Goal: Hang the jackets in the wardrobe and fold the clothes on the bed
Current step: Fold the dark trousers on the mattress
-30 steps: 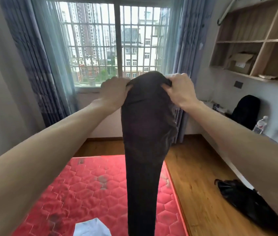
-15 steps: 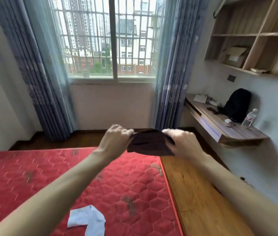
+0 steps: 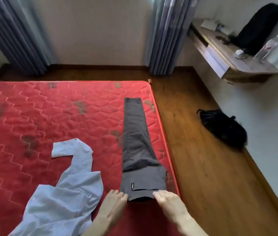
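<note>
1. Whereas one second earlier both hands held the dark trousers (image 3: 137,150) raised in front of the window, the trousers now lay flat on the red mattress (image 3: 49,116), doubled leg on leg, in a long strip along its 3 o'clock edge.
2. Half a second earlier the garment was bunched between the hands above the mattress; it was now extended, cuffs toward 12 o'clock and waistband toward 6 o'clock.
3. The left hand (image 3: 114,206) gripped the waistband at its 9 o'clock corner, fingers curled onto the fabric.
4. The right hand (image 3: 170,205) lay at the 3 o'clock corner of the waistband, fingertips on the cloth; whether it pinched or only pressed could not be determined.
5. The view had tilted down: window and wall shelves were out of frame.
6. A light blue shirt (image 3: 63,193) lay crumpled at 9 o'clock of the trousers, its lower part cut off by the frame edge.
7. A black bag (image 3: 223,128) lay on the wooden floor (image 3: 202,167) at 3 o'clock.
8. Items on the wall desk (image 3: 219,53) were blurred; only a dark backpack (image 3: 257,29) and a clear bottle (image 3: 267,46) were recognisable.
</note>
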`<state>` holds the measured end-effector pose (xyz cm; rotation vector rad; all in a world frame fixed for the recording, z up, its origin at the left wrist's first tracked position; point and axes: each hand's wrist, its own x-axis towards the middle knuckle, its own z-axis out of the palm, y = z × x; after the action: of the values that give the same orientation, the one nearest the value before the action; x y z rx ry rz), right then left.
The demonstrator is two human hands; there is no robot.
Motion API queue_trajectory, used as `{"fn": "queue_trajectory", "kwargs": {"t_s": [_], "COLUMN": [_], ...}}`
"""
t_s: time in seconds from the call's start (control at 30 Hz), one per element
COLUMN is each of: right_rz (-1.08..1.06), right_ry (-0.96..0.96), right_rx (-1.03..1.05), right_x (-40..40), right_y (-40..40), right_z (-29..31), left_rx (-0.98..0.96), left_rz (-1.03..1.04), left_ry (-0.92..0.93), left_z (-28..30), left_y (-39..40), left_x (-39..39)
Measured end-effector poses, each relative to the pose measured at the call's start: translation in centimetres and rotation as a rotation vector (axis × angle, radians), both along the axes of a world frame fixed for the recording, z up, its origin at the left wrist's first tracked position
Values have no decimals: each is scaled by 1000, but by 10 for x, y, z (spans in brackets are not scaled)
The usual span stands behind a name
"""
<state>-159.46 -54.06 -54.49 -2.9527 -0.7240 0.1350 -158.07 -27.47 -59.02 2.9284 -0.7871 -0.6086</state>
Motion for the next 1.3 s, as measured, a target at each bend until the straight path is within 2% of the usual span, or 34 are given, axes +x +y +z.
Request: {"fn": "queue_trajectory", "kwargs": {"t_s": [0.13,0.3,0.4,0.53,0.63,0.77,0.9,0.97,1.07,1.2,1.3], "right_rz": [58,61,21,-108,-208,-222,-196,-192,-112,204,396], "right_ry": [67,279,311,128,62,91,177,172,146,104,170], "right_rx": [-34,-62,-7,165,162,83,66,89,81,-30,-110], "right_x": [-69,-141,-165,-146,-109,-72,-70,-70,-72,-86,-93], "right_y": [-4,-8,-6,5,13,5,-20,-23,-31,-76,-109], "right_z": [-82,-170,-195,-215,-235,-276,-313,-319,-313,-297,-286], "left_rx": [39,41,-89,-263,-304,-268,-255,-267,-260,-139,-90], "left_rz": [-143,-179,-172,2,95,104,45,-5,-202,-519,-627], "left_ry": [34,174,67,-102,-123,-71,-68,-87,-87,-121,-148], "left_z": [-68,-138,-157,-184,-208,-249,-273,-274,-269,-261,-259], "left_y": [-6,-15,-17,-31,-48,-55,-44,-40,-20,29,45], "left_x": [-68,-124,-134,-110,-88,-76,-80,-78,-76,-61,-52]}}
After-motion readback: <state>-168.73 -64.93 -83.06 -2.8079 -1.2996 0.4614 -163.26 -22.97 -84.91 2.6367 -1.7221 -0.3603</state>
